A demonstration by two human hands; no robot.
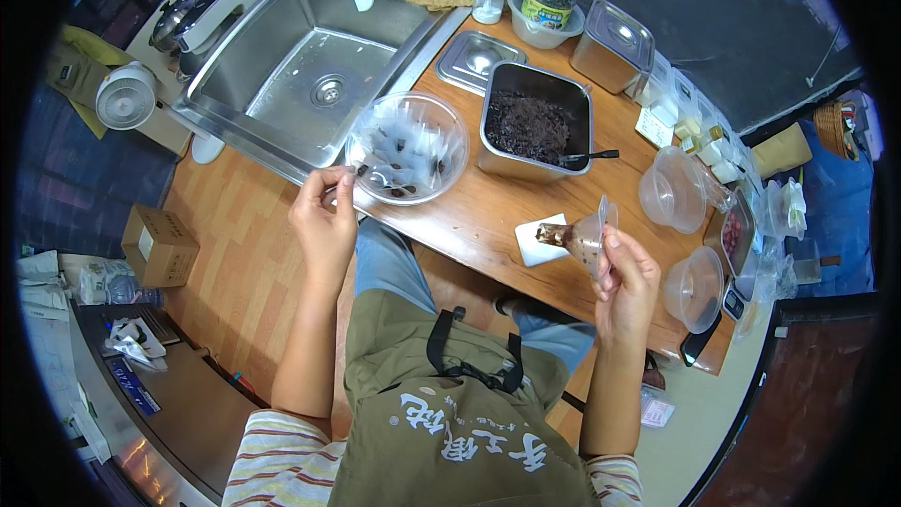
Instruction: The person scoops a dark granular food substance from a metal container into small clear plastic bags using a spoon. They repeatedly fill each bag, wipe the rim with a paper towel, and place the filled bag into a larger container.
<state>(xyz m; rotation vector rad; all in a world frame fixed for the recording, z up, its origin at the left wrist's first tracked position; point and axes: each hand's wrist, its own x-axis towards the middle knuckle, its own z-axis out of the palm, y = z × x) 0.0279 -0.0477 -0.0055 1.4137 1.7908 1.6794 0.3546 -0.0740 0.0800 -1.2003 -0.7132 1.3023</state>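
Note:
My right hand (626, 274) grips a clear plastic funnel (588, 243) by its wide rim. The funnel lies sideways in the air, its spout smeared with dark brown residue and pointing left. Below the spout, a small white sheet or pouch (531, 248) rests on the wooden table. My left hand (324, 211) is at the near left rim of a round clear plastic bowl (454, 179), thumb and forefinger close together; whether something thin is between them is unclear. Inside the bowl are several translucent white pouches (398, 144) with dark contents.
Beyond the table centre stands a steel container (521, 165) of dark crumbly material with a black-handled utensil (598, 155). Its lid-like steel cover (475, 56) lies behind. A sink (281, 84) adjoins at left. Clear tubs (672, 190) and a black-handled knife or tool (700, 341) sit right.

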